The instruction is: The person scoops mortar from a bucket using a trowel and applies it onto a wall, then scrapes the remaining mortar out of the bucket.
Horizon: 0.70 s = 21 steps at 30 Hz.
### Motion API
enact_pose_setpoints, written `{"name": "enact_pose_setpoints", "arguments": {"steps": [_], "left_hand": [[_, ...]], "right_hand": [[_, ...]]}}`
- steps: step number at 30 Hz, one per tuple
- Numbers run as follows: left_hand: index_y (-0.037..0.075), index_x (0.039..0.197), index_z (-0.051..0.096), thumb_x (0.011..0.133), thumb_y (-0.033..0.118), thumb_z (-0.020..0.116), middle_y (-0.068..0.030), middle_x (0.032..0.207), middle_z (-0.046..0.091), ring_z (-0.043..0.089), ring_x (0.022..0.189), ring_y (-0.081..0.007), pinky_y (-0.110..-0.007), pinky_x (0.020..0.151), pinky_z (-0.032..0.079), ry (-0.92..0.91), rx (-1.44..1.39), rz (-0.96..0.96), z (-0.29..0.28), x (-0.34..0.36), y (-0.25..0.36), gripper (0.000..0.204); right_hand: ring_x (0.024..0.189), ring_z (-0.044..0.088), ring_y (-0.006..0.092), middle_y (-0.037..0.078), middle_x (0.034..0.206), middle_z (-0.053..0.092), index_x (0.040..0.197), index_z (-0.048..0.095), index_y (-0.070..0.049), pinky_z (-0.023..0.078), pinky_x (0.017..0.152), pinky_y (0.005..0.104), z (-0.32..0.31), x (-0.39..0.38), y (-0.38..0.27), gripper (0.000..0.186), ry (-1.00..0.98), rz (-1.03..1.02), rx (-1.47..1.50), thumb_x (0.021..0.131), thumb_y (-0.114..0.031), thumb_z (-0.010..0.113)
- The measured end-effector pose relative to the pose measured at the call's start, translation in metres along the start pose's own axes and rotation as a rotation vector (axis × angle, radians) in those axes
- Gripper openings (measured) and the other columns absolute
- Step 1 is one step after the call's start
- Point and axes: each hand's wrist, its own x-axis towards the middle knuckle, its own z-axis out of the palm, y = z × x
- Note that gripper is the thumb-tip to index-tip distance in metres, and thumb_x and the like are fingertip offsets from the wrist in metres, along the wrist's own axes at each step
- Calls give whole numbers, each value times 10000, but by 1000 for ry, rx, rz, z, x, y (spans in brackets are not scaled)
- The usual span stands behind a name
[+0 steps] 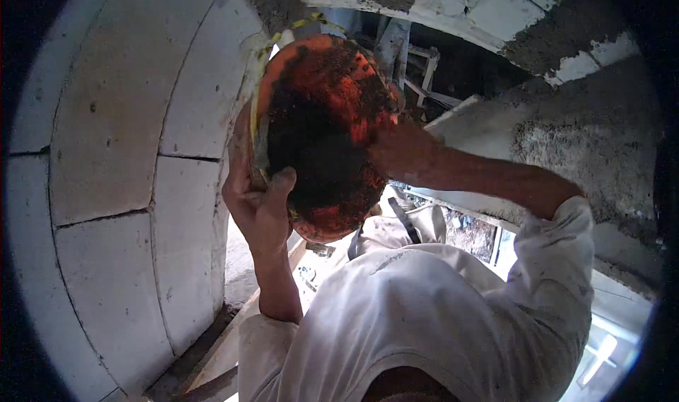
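Note:
An orange bucket (286, 61) is tipped so that I look into its mouth. Dark, wet-looking mortar (311, 129) coats its inside wall and lies in the shadowed bottom. My left hand (259, 205) grips the left rim, thumb over the edge and fingers outside. A yellow cord or strap (308, 22) runs along the bucket's top and left side. My right hand (401, 149) reaches in at the right side of the bucket's mouth; its fingers are blurred and partly lost against the orange and dark surfaces, so their pose cannot be made out.
A wall of pale blocks (106, 119) rises close on the left. Mortar-smeared blockwork (481, 9) crosses the top, and a rough grey slab or wall (580, 140) stands at right. Wooden pieces (429, 69) show in the dark gap beyond the bucket. Bright ground lies far below.

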Motion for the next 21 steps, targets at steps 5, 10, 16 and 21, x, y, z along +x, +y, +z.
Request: {"name": "enact_pose_setpoints", "arguments": {"steps": [5, 10, 16, 21], "left_hand": [[-63, 1306, 443, 575, -98, 526, -145, 1233, 533, 523, 1128, -236, -350, 1016, 372, -26, -59, -73, -23, 8, -12, 736], [-69, 1286, 457, 562, -80, 546, -152, 1208, 546, 537, 1104, -233, -355, 998, 395, 71, -89, -83, -31, 9, -15, 729], [-63, 1229, 486, 561, -33, 551, -143, 1127, 582, 579, 1029, -240, -348, 926, 461, 147, -407, -181, -35, 15, -17, 672], [-59, 1191, 504, 564, -23, 547, -135, 1064, 604, 614, 944, -234, -331, 852, 505, 240, -494, -286, -45, 10, -37, 630]], "right_hand": [[830, 638, 313, 159, 878, 637, 1089, 583, -106, 528, 693, 424, 38, 3, 11, 355, 172, -72, 545, 779, -274, 628], [782, 631, 349, 149, 898, 637, 1155, 526, -150, 516, 685, 473, 16, -3, 35, 397, 265, 90, 327, 845, -393, 576], [728, 647, 329, 149, 778, 637, 1055, 568, -107, 541, 676, 453, -22, -30, 31, 318, 171, 196, 254, 780, -260, 613], [727, 635, 357, 156, 787, 626, 1091, 497, -101, 507, 679, 473, -46, -51, 31, 386, 206, 219, 290, 745, -180, 652]]}}
